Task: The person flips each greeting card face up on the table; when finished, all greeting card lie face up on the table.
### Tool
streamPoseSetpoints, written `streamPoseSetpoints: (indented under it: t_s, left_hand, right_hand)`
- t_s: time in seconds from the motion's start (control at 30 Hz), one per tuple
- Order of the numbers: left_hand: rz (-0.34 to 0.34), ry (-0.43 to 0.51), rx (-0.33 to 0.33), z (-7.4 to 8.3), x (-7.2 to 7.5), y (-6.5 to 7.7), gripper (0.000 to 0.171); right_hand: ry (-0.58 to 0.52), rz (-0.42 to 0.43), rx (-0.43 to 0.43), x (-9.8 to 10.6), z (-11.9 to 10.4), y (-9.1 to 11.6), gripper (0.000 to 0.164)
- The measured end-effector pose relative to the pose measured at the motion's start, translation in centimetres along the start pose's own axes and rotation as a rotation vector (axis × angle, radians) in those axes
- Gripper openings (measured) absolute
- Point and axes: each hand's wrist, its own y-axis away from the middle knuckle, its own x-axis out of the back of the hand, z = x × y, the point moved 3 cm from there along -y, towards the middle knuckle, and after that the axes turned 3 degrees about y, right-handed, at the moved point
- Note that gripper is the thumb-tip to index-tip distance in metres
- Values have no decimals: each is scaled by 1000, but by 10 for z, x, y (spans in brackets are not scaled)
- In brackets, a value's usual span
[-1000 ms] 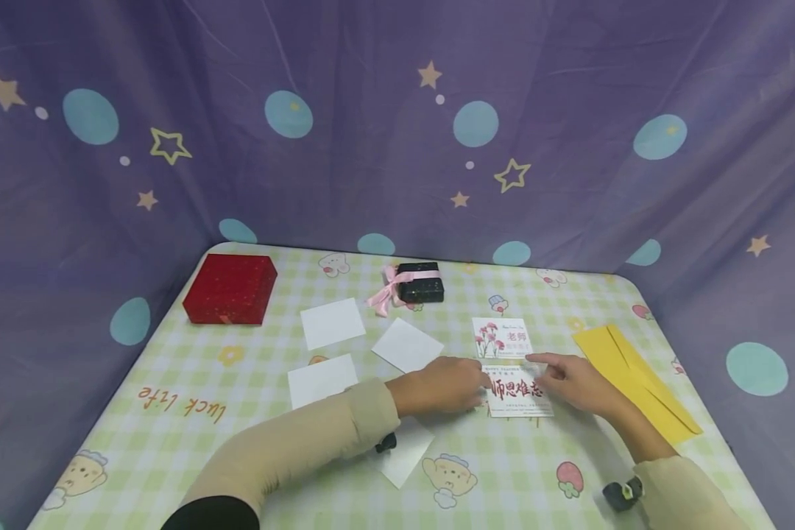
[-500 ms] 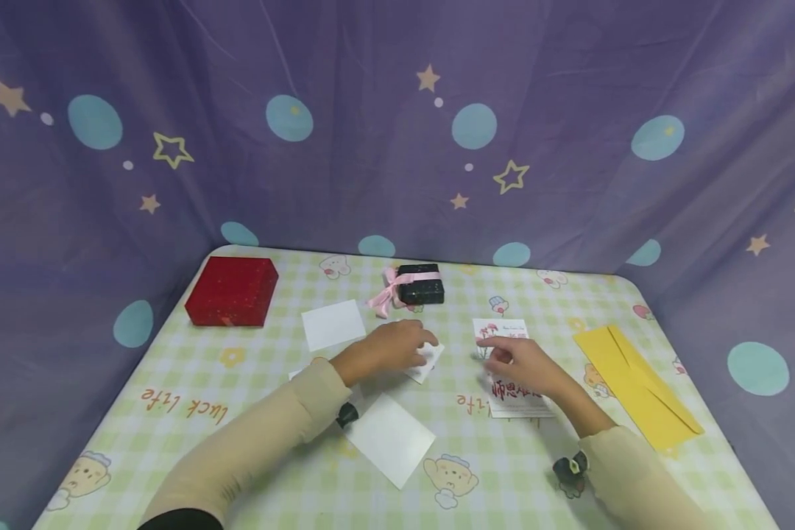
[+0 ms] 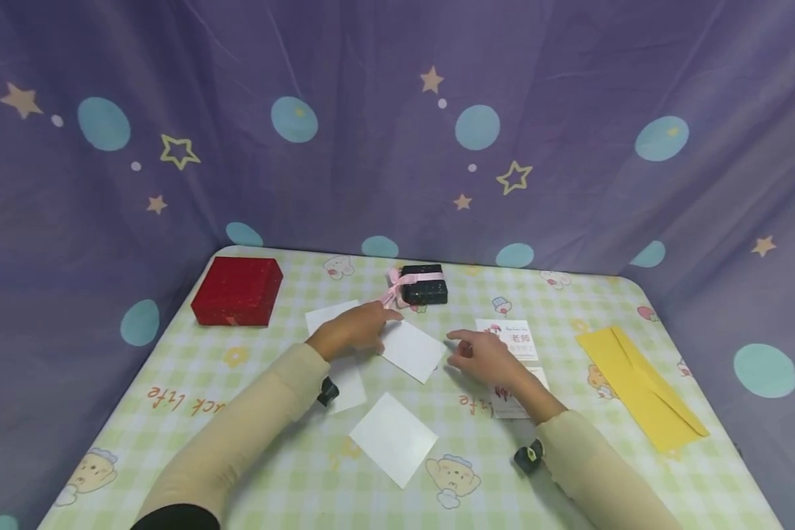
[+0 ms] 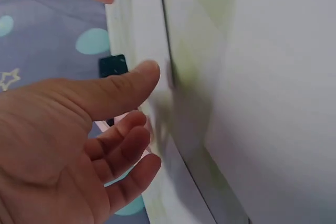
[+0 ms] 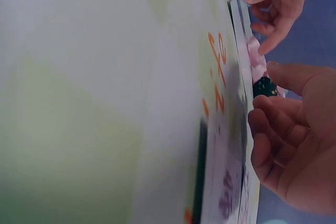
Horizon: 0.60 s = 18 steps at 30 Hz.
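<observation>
My left hand [image 3: 354, 329] hovers at the left side of a blank white card [image 3: 416, 352], fingers loosely bent and thumb apart. Nothing lies between thumb and fingers in the left wrist view. Near that card's right corner is my right hand [image 3: 486, 358], index finger stretched out and the other fingers bent. It holds nothing in the right wrist view. Whether either hand touches the card, I cannot tell. Below the right hand lie two printed cards, one with pink flowers [image 3: 518, 340] and one with red writing [image 3: 511, 405], both partly covered.
More blank cards lie around: one [image 3: 394, 439] in front, one [image 3: 347, 386] under the left forearm, one [image 3: 324, 313] behind it. A red box [image 3: 237, 291] stands back left. A black box [image 3: 425, 285] with pink ribbon sits at the back. A yellow envelope [image 3: 639, 386] lies right.
Both hands have moved left, away from the red-lettered card to the blank middle card. The left hand has just drawn back from over that card, whose near corner has shifted slightly right.
</observation>
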Motion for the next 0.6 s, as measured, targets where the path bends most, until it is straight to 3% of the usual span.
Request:
streamPoseSetpoints:
  t_s: [0.27,0.6]
  left_hand:
    - [-56,41,-38,-7,0,-4,79]
    - [-125,-8,45,-9,-3,-16,88]
  right_hand:
    - [12,-3,-50,-12,-7,-11,54]
    - [27,29,-87,-17,-7,-14,50]
